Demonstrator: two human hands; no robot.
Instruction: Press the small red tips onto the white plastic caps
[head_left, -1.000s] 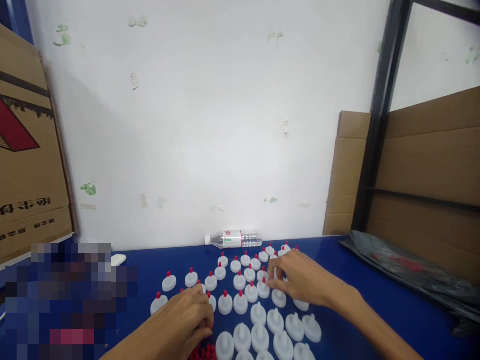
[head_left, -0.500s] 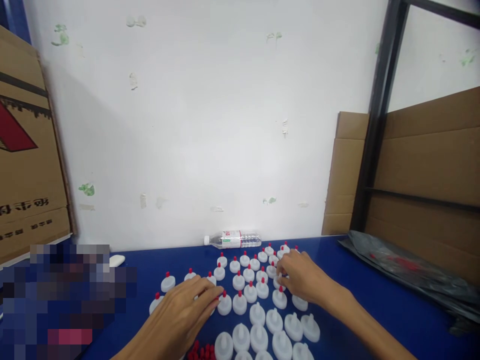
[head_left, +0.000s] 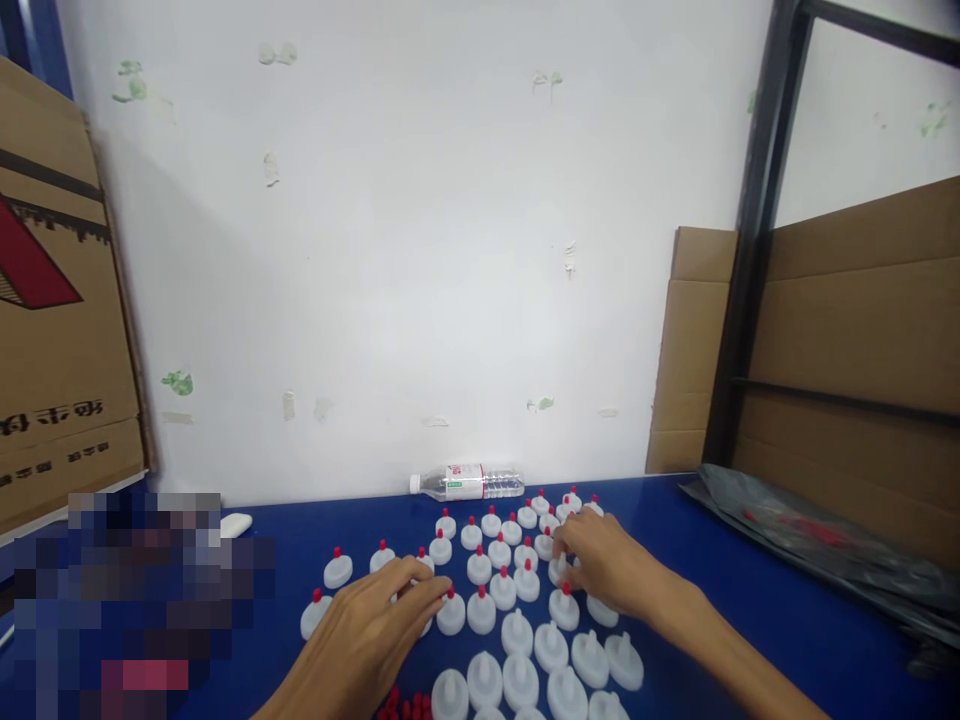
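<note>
Several white caps [head_left: 517, 630] stand in rows on the blue table [head_left: 720, 570]; the far ones carry red tips, the near ones [head_left: 551, 650] are bare. My left hand [head_left: 371, 635] reaches forward, its fingertips pressed together at the red tip of one cap [head_left: 451, 612]. My right hand [head_left: 611, 570] is curled over the right side of the rows, with its fingertips closed on a white cap [head_left: 558, 567]. A small heap of loose red tips [head_left: 401, 706] lies under my left wrist at the bottom edge.
A clear water bottle [head_left: 466, 482] lies against the white wall. Cardboard boxes [head_left: 60, 300] stand at the left, and cardboard sheets [head_left: 862, 330] with a black metal frame [head_left: 757, 230] at the right. A black plastic bag [head_left: 810, 545] lies on the table's right side. A small white object [head_left: 236, 522] is far left.
My left hand moved forward from the loose red tips to a cap in the rows. My right hand shifted slightly right and back among the caps.
</note>
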